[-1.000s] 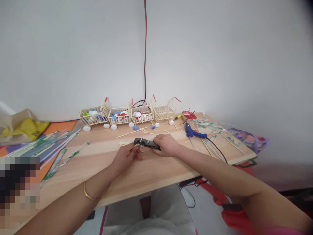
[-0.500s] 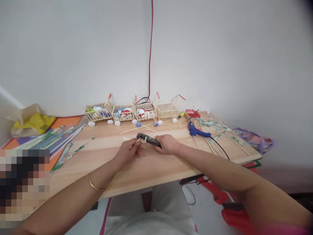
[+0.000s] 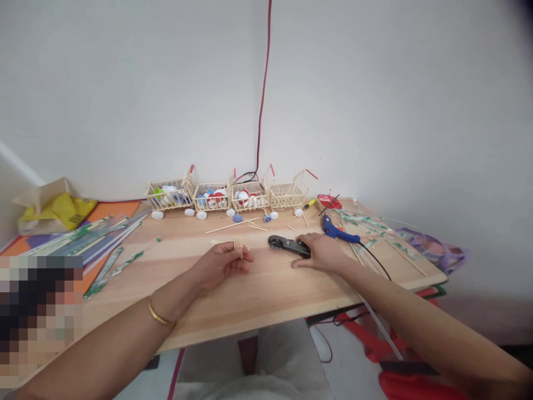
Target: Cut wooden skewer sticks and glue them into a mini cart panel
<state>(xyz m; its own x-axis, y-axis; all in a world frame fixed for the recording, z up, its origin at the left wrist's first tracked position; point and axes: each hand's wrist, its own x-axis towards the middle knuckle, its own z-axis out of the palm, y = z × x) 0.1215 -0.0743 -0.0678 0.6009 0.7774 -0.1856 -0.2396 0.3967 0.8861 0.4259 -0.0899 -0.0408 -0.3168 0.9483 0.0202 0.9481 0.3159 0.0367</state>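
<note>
- Where orange sheet (image 3: 125,210) lies toward the worktop's (image 3: 266,294) left end, 1 yellow bag (image 3: 62,214) at the back, wrapped strips (image 3: 100,236) in front; strips overlap, no count.
- Carts (image 3: 287,196): 4, in a row along back edge; first 3 carry caps (image 3: 212,197). 8 wheels (image 3: 157,215) show: 6 white, 2 blue.
- Left hand (image 3: 222,264): mid-worktop, thumb and fingertips pinched together on short sticks (image 3: 238,246); 1 small bunch, upright, pieces too small to count. Probably light, stiff, easily snapped; best taken low, by the sides.
- Black tool (image 3: 287,244): 1, mid-worktop, apart from the sticks, head pointing left. Likely heaviest here, hard, not fragile; take by the handle end.
- Right hand (image 3: 322,253): fingers curved over tool's handle end, thumb spread toward front edge; gripping or only resting, can't tell.
- Knife (image 3: 310,204): 1, near back edge; red dish (image 3: 328,201), 1, just beside.
- Glue gun (image 3: 339,230): 1, blue, toward right edge.
- Purple bag (image 3: 437,250): 1, at right edge.
</note>
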